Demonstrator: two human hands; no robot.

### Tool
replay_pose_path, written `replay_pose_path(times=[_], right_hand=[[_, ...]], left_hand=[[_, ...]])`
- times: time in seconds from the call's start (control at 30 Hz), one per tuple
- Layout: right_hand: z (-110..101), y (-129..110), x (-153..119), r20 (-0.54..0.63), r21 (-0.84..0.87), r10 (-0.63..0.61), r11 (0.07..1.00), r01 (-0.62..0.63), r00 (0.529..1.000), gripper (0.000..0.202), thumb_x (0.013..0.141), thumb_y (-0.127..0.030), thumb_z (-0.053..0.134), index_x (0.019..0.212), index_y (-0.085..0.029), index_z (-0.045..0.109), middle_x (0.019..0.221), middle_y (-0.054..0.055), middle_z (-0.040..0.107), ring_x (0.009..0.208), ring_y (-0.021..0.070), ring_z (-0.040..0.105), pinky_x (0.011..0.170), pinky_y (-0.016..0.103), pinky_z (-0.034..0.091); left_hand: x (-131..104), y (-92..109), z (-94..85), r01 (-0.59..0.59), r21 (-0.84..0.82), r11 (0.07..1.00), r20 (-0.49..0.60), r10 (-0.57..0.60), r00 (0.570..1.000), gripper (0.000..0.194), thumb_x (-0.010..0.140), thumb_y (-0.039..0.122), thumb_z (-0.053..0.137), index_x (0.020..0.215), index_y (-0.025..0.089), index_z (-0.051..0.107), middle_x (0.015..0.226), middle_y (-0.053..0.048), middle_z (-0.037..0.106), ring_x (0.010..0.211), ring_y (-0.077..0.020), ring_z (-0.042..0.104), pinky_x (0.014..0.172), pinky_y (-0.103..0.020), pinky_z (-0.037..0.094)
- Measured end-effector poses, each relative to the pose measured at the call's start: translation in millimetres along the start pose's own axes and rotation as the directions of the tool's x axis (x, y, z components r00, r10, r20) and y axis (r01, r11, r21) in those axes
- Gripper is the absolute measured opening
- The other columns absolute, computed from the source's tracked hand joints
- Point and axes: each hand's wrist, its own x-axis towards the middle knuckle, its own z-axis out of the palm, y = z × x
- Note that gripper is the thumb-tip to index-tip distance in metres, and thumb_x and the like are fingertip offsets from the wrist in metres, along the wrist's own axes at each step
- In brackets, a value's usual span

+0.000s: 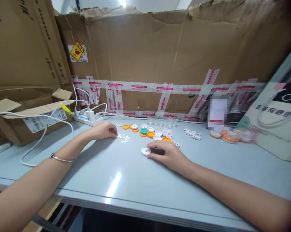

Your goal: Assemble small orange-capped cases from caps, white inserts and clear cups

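Observation:
My right hand [166, 154] grips a white round cap [145, 150] between thumb and fingers, low over the grey table. The cap has a raised rim and its inner side faces up. My left hand [106, 130] has its fingertips pinched together at the edge of a scatter of small white discs [125, 139]. Whatever lies between those fingertips is too small to make out. Behind and between the hands sit several orange caps [150, 134], white caps [157, 138] and one teal ring [144, 131] resting on an orange cap.
Clear plastic parts [161, 121] stand in rows at the back. White small parts [192, 134] lie in a heap at right, near assembled orange-and-clear pieces [229, 138]. A power strip [87, 119] with cables, an open carton [32, 119] and a paper bag [278, 122] flank the table.

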Motion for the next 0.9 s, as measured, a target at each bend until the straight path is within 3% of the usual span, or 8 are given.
replay_pose_path(times=[0.27, 0.4, 0.5, 0.63, 0.7, 0.77, 0.9], right_hand=[[1, 1, -1, 0.049, -0.159, -0.076, 0.984, 0.083, 0.996, 0.027, 0.080, -0.029, 0.061, 0.106, -0.020, 0.060, 0.104, 0.007, 0.065, 0.097, 0.0208, 0.058, 0.085, 0.036, 0.045], [3, 1, -2, 0.051, -0.174, -0.069, 0.982, 0.077, 0.996, 0.027, 0.083, -0.028, 0.056, 0.108, -0.020, 0.058, 0.105, 0.007, 0.064, 0.097, 0.0205, 0.058, 0.085, 0.035, 0.046], [3, 0, -3, 0.048, -0.183, -0.084, 0.979, 0.092, 0.995, 0.033, 0.080, -0.023, 0.056, 0.112, -0.019, 0.055, 0.110, 0.008, 0.062, 0.101, 0.0214, 0.056, 0.088, 0.036, 0.044], [4, -1, -4, 0.078, -0.144, -0.098, 0.984, 0.108, 0.992, 0.035, 0.079, -0.020, 0.055, 0.114, -0.018, 0.052, 0.111, 0.008, 0.061, 0.101, 0.0204, 0.056, 0.088, 0.034, 0.045], [5, -1, -4, 0.082, -0.113, -0.101, 0.988, 0.109, 0.992, 0.032, 0.080, -0.021, 0.055, 0.112, -0.019, 0.053, 0.109, 0.007, 0.062, 0.098, 0.0196, 0.057, 0.086, 0.034, 0.045], [5, -1, -4, 0.074, -0.083, -0.095, 0.991, 0.102, 0.993, 0.029, 0.080, -0.023, 0.057, 0.109, -0.020, 0.055, 0.107, 0.006, 0.062, 0.097, 0.0194, 0.057, 0.085, 0.033, 0.046], [4, -3, -4, 0.082, -0.023, -0.055, 0.998, 0.058, 0.995, 0.029, 0.076, -0.030, 0.065, 0.102, -0.020, 0.056, 0.101, 0.006, 0.064, 0.093, 0.0198, 0.058, 0.081, 0.033, 0.047]], left_hand=[[1, 4, 3.1, -0.010, 0.053, 0.999, -0.029, 0.012, 1.000, 0.026, 0.073, 0.037, 0.055, 0.081, 0.017, 0.070, 0.080, -0.003, 0.071, 0.072, -0.0160, 0.063, 0.062, -0.020, 0.044], [3, 11, 7.1, 0.008, 0.149, 0.989, -0.093, 0.006, 0.996, 0.019, 0.070, 0.026, 0.054, 0.076, 0.016, 0.070, 0.076, -0.005, 0.070, 0.069, -0.0172, 0.062, 0.063, -0.022, 0.043], [-1, 28, 9.9, 0.027, 0.240, 0.971, -0.154, 0.011, 0.988, 0.018, 0.070, 0.017, 0.050, 0.072, 0.013, 0.068, 0.077, -0.010, 0.067, 0.070, -0.0206, 0.061, 0.063, -0.026, 0.042], [-31, 75, 17.1, -0.021, 0.284, 0.959, -0.186, 0.076, 0.980, 0.019, 0.075, 0.013, 0.047, 0.078, 0.015, 0.065, 0.082, -0.008, 0.066, 0.072, -0.0184, 0.061, 0.065, -0.025, 0.043], [-53, 103, 25.4, -0.138, 0.219, 0.966, -0.277, 0.197, 0.940, 0.016, 0.075, 0.011, 0.048, 0.079, 0.017, 0.063, 0.078, -0.003, 0.066, 0.070, -0.0153, 0.061, 0.063, -0.023, 0.044], [-73, 126, 36.2, -0.233, 0.224, 0.946, -0.423, 0.310, 0.852, 0.017, 0.080, 0.011, 0.045, 0.081, 0.018, 0.062, 0.075, -0.002, 0.066, 0.065, -0.0136, 0.061, 0.061, -0.022, 0.045], [-88, 143, 57.8, -0.233, 0.197, 0.952, -0.564, 0.304, 0.768, 0.018, 0.086, 0.014, 0.042, 0.083, 0.020, 0.058, 0.073, 0.000, 0.067, 0.062, -0.0130, 0.061, 0.059, -0.023, 0.046]])
